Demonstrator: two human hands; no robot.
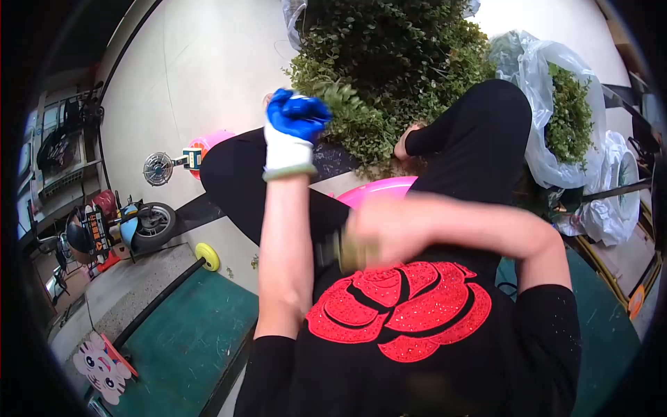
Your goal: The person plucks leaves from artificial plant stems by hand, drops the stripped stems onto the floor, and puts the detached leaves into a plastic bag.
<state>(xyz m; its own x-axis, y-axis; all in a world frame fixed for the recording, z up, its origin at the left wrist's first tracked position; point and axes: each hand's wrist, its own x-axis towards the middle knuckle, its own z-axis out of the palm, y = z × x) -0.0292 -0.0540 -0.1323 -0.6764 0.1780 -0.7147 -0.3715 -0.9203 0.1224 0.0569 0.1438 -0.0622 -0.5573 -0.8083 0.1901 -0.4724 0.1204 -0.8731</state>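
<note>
My left hand (297, 124), in a white glove with blue coated fingers, is raised in front of the left thigh with its fingers curled closed. What it holds, if anything, is hidden. Leafy green sprigs (354, 115) lie just right of it, at the edge of a large heap of greenery (396, 62). My bare right hand (385, 233) is smeared by motion in front of the lap, above the red rose on the black shirt. A blurred olive-brown thing (351, 251) is at its fingers; its shape cannot be made out.
Part of a pink rounded object (379, 189) shows between the legs. A clear plastic bag (545, 149) with greenery stands at the right. At left are a small fan (158, 169), a scooter wheel (154, 224) and a green board (187, 333) with a black bar.
</note>
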